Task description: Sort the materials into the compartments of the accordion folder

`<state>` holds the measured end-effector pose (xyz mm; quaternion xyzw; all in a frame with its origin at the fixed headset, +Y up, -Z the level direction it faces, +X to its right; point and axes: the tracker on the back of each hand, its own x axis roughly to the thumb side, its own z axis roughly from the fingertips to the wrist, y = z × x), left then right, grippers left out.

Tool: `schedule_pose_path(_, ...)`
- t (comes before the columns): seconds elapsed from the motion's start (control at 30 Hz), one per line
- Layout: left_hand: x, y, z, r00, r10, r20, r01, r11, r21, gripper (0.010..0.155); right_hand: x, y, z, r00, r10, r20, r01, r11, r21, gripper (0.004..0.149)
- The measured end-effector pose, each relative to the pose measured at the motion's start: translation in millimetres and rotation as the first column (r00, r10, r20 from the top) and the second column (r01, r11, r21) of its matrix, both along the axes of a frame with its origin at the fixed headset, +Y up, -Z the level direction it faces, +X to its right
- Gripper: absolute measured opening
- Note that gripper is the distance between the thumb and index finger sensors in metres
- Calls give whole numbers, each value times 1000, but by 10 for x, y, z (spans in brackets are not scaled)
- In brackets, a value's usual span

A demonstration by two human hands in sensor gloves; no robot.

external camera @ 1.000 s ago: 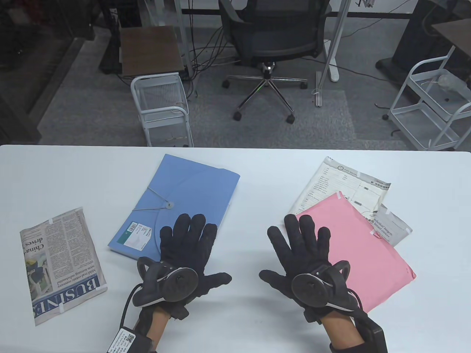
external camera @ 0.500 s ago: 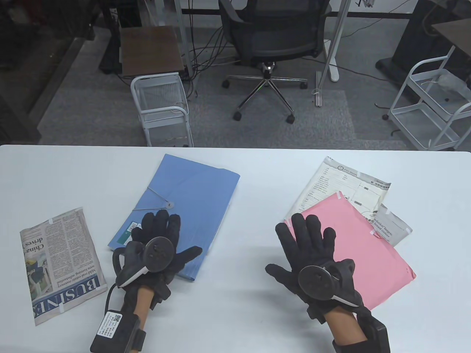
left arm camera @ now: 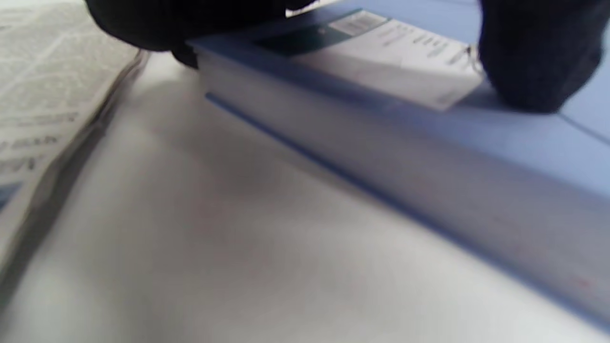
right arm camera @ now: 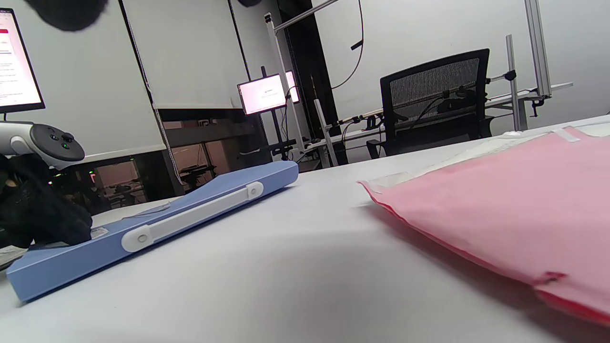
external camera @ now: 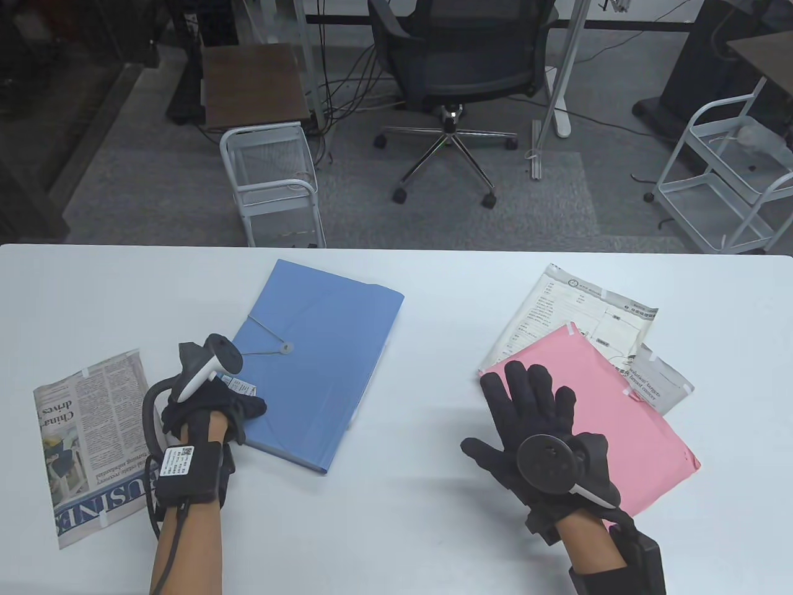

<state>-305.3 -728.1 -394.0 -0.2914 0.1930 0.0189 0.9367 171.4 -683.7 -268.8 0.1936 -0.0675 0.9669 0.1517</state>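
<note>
The folded newspaper (external camera: 102,446) shows "BUSINES" and "China"; the blue folder's label (left arm camera: 381,57) is unreadable.

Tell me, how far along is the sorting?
Barely begun. Nothing is filed: the blue folder is still tied shut with its string. In hand: the left hand grips the folder's near-left corner. The right hand is spread open over the pink envelope. The newspaper and printed sheets also wait.

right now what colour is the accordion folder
Light blue accordion folder, with a white elastic cord; clearest in the table view.
</note>
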Motion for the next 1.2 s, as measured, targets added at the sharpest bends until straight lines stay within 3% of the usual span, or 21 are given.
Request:
schedule_pose_path(0.1, 40, -3, -58, 996, -88, 11, 88, 996, -24, 120, 17, -8, -20, 1000, -9, 7, 9, 1000, -6, 88)
schedule_pose_path(0.33, -30, -45, -44, 997, 5, -81, -3, 1000, 21, 119, 3, -24, -33, 1000, -2, 9, 2, 1000, -10, 89)
schedule_pose_path(0.53, -6, -7, 44, 989, 33, -147, -26, 998, 50, 93, -12, -27, -35, 1000, 3, 7, -3, 1000, -11, 88)
schedule_pose_path(0.63, 38, 155, 117, 993, 0, -114, 10, 996, 91, 76, -6, -17, -28, 1000, -7, 8, 7, 1000, -6, 89)
schedule_pose_path(0.8, 88, 514, 353, 978, 198, -65, -176, 951, 256, 49, 43, 33, -9, 999, -39, 21, 39, 999, 9, 88)
schedule_pose_path(0.9, 119, 651, 564, 901, 433, -17, -389, 827, 405, 39, 93, 69, -9, 997, -63, 34, 62, 998, 16, 88)
schedule_pose_path(0.97, 182, 708, 763, 818, 574, 23, -500, 692, 521, 37, 149, 97, -9, 995, -90, 49, 89, 996, 24, 87)
schedule_pose_path(1.1, 301, 704, 1020, 764, 637, 102, -572, 596, 563, 36, 247, 147, 4, 989, -129, 76, 127, 991, 40, 86)
schedule_pose_path(1.2, 420, 633, 1174, 689, 709, 151, -643, 502, 579, 36, 327, 202, 17, 981, -168, 96, 163, 985, 60, 85)
